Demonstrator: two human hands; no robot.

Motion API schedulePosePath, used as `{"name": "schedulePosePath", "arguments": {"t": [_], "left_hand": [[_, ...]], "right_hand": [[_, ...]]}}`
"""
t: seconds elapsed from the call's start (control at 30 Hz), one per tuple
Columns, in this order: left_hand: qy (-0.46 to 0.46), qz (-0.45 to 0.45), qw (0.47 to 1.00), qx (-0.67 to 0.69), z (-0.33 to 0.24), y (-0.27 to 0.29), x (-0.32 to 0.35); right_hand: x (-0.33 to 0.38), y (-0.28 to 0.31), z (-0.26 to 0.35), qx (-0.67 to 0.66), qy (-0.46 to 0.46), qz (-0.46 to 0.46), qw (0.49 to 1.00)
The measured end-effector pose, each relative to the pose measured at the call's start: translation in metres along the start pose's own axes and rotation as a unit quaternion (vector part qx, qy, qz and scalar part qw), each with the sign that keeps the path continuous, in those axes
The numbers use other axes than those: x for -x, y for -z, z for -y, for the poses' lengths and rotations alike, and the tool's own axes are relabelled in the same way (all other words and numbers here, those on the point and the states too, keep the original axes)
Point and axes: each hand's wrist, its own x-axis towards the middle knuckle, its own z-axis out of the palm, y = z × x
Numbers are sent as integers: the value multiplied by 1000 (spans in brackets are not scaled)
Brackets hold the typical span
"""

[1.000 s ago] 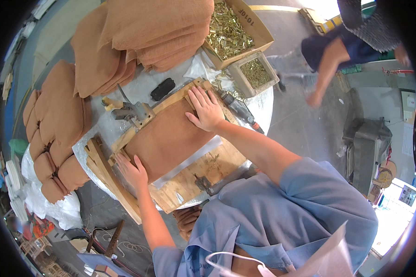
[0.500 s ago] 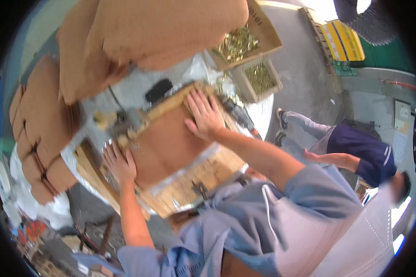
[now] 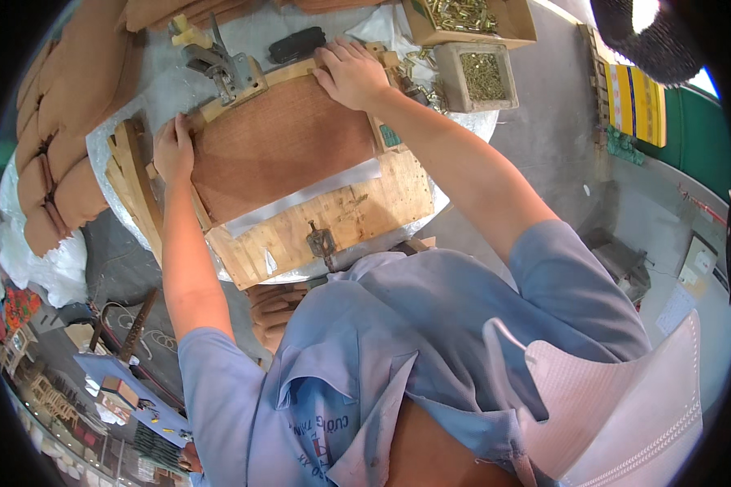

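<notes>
Your left hand [image 3: 173, 148] presses flat on the left edge of the brown sheet [image 3: 280, 146], and your right hand [image 3: 351, 73] bears down on its far right corner; neither grip closes around anything. The sheet lies on the wooden frame [image 3: 357, 213] on the counter [image 3: 150, 85]. Keep both palms spread and square the edges with the frame.

There is one view only, from a fisheye camera on the worker's head, facing steeply down and a little forward. It sits close above the blue-shirted chest, which fills the lower half. The round grey worktable [image 3: 130, 105] with its pale wooden jig frame [image 3: 357, 219] lies near, up top. Edges bend toward the dark rim; grey floor shows right.
</notes>
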Motion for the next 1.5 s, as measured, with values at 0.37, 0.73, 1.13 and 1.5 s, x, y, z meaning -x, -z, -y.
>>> {"name": "schedulePosePath", "arguments": {"t": [0.37, 0.73, 1.13, 1.5], "left_hand": [[9, -28, 978, -206, -20, -24, 13], [-57, -135, 979, -142, -67, -12, 114], [455, 82, 727, 507, -118, -63, 311], [507, 96, 619, 592, -108, -86, 254]], "right_hand": [[7, -1, 6, 22, -23, 11, 999], [81, 51, 48, -174, -134, -73, 973], [272, 15, 48, -384, -502, 70, 772], [247, 11, 48, -401, -455, 137, 783]]}}
